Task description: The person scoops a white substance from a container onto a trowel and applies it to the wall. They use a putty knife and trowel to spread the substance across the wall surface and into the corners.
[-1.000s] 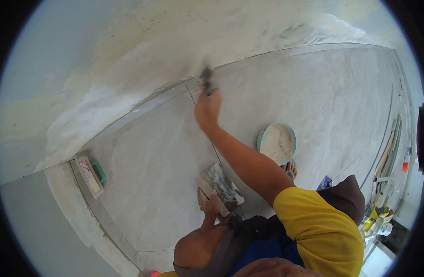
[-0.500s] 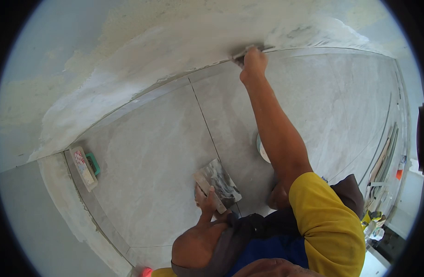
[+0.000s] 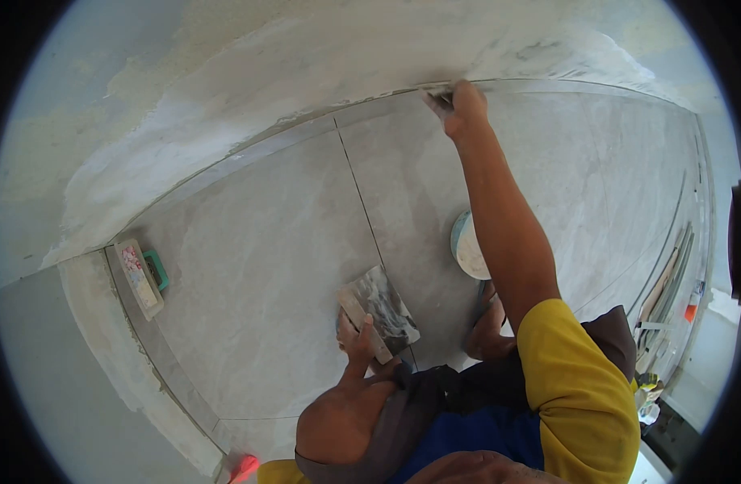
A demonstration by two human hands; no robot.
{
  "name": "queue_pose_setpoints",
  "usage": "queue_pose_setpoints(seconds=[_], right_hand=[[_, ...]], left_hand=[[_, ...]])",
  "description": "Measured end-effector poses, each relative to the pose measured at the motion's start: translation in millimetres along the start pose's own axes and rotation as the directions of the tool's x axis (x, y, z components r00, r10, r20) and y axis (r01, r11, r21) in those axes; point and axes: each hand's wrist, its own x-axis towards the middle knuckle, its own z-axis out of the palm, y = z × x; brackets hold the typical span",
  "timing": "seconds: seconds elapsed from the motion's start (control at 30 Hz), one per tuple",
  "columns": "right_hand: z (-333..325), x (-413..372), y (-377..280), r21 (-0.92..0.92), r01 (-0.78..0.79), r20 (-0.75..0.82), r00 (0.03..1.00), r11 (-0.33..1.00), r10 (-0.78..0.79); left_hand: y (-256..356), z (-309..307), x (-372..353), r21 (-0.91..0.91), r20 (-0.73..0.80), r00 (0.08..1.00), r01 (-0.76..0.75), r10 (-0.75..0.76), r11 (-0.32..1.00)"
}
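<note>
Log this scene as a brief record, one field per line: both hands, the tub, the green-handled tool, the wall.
Left hand: holds a smeared plate
Right hand: holds a flat tool at the wall's foot
Tub: pale paste inside; partly hidden by right forearm
Green-handled tool: on floor, picture's left
Wall: patchy, pale coating

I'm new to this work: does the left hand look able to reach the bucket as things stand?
Probably, though not free to grab it: the left hand holds a flat blade. Past that blade, only floor shows before the bucket, whose far side the right arm hides.
</note>
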Motion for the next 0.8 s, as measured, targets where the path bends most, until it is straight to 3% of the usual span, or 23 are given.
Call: queue_pose_setpoints(seconds=[0.13, 0.23, 0.3, 0.33, 0.4, 0.43, 0.5, 0.57, 0.6, 0.67, 0.73, 0.8], right_hand=[[29.7, -7.0, -41.2, 0.003, 0.017, 0.115, 0.993, 1.0, -0.017], [11.5, -54.5, -55.7, 0.098, 0.134, 0.206, 0.967, 0.986, -0.152], [-18.9, -49.3, -41.4, 0.003, 0.3, 0.108, 0.948, 0.954, -0.298], [-27.9, -39.8, -29.4, 0.005, 0.298, 0.108, 0.949, 0.955, -0.296], [-43.0, -7.8, -3.6, -0.229, 0.339, -0.182, 0.906, 0.913, -0.382], [-49.1, 13.2, 10.4, -0.229, 0.342, -0.18, 0.905, 0.912, -0.384], [-59.1, 51.2, 39.0, -0.429, 0.571, -0.034, 0.764, 0.7, -0.644], [-43.1, 58.7, 70.3, -0.713, 0.625, 0.095, 0.533, 0.316, -0.841], [-15.8, 35.5, 80.9, -0.742, 0.62, 0.064, 0.444, 0.255, -0.894], [28.6, -7.8, 108.4, -0.73, 0.649, 0.134, 0.446, 0.216, -0.885], [66.5, -57.6, 131.8, -0.633, 0.726, 0.125, 0.439, 0.269, -0.89], [72.4, -95.8, 127.7, -0.482, 0.688, 0.205, 0.691, 0.543, -0.693]], left_hand=[[3.8, 4.0, 0.6, 0.007, -0.065, 0.996, -0.066, 0.066, 0.998], [8.4, 6.5, 1.3, -0.051, -0.07, 0.993, -0.1, 0.096, 0.994], [4.4, 5.7, 5.7, -0.062, -0.051, 0.993, -0.108, 0.104, 0.992], [1.8, 3.4, 4.2, -0.066, -0.025, 0.995, -0.101, 0.1, 0.993], [8.7, 3.1, 1.8, -0.078, -0.027, 0.995, -0.094, 0.092, 0.993], [11.6, 4.8, 2.3, -0.094, -0.035, 0.996, -0.087, 0.084, 0.992], [8.4, 4.9, 2.0, -0.073, -0.042, 0.996, -0.08, 0.077, 0.994], [1.1, 2.1, 0.3, -0.047, -0.048, 0.996, -0.074, 0.072, 0.996], [-4.2, 1.4, 1.8, -0.003, -0.046, 0.997, -0.068, 0.068, 0.998], [-5.6, 2.8, 1.1, 0.043, -0.04, 0.997, -0.062, 0.064, 0.997], [-1.1, 4.7, 2.3, -0.053, -0.044, 0.995, -0.091, 0.088, 0.994], [-6.8, 5.2, 3.4, -0.069, -0.045, 0.994, -0.101, 0.098, 0.993]])
